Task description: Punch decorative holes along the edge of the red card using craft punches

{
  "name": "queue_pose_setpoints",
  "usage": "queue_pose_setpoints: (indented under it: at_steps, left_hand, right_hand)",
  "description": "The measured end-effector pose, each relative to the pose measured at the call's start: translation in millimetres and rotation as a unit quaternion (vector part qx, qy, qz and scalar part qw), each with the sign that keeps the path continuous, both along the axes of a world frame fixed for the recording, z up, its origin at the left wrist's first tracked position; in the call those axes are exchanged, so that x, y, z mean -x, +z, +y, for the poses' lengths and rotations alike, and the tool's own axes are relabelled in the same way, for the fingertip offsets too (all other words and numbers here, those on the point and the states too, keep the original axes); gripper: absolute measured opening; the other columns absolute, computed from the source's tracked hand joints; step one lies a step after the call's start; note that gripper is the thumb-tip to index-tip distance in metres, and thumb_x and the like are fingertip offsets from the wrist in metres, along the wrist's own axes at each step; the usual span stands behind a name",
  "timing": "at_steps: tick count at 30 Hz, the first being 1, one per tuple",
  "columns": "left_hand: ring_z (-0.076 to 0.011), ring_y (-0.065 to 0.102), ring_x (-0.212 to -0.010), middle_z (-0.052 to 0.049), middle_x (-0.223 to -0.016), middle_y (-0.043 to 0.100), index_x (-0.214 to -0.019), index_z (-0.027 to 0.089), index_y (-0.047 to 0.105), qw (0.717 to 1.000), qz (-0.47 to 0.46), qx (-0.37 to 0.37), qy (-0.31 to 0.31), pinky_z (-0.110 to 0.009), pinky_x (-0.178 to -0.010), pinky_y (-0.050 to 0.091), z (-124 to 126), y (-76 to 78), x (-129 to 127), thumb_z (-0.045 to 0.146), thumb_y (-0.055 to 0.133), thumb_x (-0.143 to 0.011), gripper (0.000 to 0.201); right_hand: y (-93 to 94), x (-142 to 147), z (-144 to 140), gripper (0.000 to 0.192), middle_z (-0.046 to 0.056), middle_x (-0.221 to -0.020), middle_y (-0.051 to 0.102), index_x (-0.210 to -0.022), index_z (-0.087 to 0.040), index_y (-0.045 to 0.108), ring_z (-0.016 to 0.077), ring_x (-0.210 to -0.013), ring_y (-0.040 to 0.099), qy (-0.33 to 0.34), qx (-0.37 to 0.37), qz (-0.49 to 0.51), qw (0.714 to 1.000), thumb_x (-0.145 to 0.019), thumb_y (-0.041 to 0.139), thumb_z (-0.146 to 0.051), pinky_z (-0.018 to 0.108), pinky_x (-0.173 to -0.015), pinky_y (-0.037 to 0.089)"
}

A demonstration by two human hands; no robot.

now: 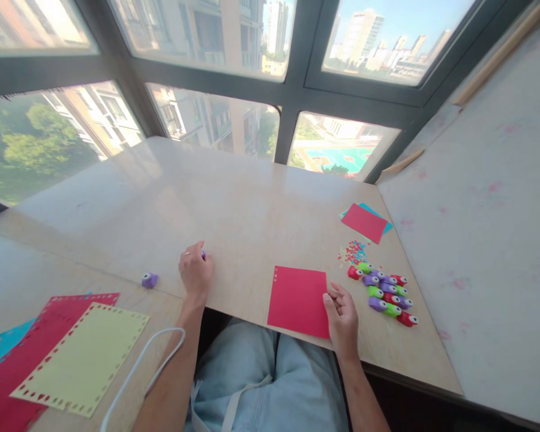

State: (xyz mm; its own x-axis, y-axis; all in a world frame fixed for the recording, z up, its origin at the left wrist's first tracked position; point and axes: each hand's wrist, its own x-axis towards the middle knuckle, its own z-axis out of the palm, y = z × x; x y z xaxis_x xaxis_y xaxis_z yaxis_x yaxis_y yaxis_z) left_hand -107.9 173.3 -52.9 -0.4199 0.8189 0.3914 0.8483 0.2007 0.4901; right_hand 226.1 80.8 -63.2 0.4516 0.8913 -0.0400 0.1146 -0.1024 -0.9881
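The left hand [195, 271] is closed over a small purple punch [203, 254] near the middle of the tabletop [234, 198]. The right hand [342, 318] pinches the right edge of a red paper sheet [298, 300] lying at the tabletop's near edge. The sheet looks light, thin and floppy, easily creased, so best gripped by its edge; the punch looks hard, small and easy to palm.

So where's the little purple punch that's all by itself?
In the head view, the lone purple punch sits on the table, just left of the left hand and above the punched yellow sheet.
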Motion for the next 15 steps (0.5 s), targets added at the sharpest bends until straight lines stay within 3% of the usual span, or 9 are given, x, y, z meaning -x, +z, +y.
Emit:
queue_pose_setpoints:
  at_steps: [4,8,12,15]
  left_hand:
    - [-0.0337,0.053,-0.113,-0.017,-0.117,0.062,-0.112,0.014,0.062,0.997,0.002,-0.023,0.077,-0.051,-0.095,0.043,-7,5.6,16,0.015,0.051,-0.079,0.034]
    - [-0.0361,0.042,-0.129,-0.018,-0.13,0.055,-0.113,0.015,0.06,0.993,0.009,-0.066,0.1,-0.054,-0.101,0.038,-13,8.2,0,0.021,0.055,-0.08,0.034]
    - [-0.0307,0.043,-0.131,-0.016,-0.131,0.055,-0.115,0.017,0.058,0.995,-0.013,-0.097,0.001,-0.051,-0.108,0.033,-18,8.6,-37,0.019,0.051,-0.085,0.031]
    - [-0.0281,0.048,-0.126,-0.016,-0.128,0.056,-0.115,0.016,0.057,0.99,-0.052,-0.103,-0.084,-0.047,-0.108,0.037,-21,6.7,-65,0.02,0.05,-0.087,0.029]
  right_hand:
    - [-1.3,-1,0,0.052,0.012,-0.104,0.069,-0.119,-0.016,0.057,0.0233,-0.089,0.066,0.004,0.002,0.005,1.0,-0.078,0.066,-0.048,0.036,-0.079,0.053]
    - [-3.2,-1,0,0.053,0.013,-0.105,0.069,-0.119,-0.017,0.057,0.0238,-0.09,0.066,-0.004,0.0,-0.001,1.0,-0.078,0.067,-0.049,0.037,-0.079,0.053]
    - [-4.9,-1,1,0.052,0.013,-0.104,0.069,-0.118,-0.017,0.057,0.0244,-0.092,0.066,-0.015,-0.008,-0.009,1.0,-0.078,0.067,-0.048,0.039,-0.082,0.053]
    - [-4.8,-1,2,0.051,0.013,-0.105,0.069,-0.119,-0.016,0.057,0.0241,-0.093,0.066,-0.018,-0.011,-0.011,1.0,-0.079,0.066,-0.047,0.039,-0.083,0.053]
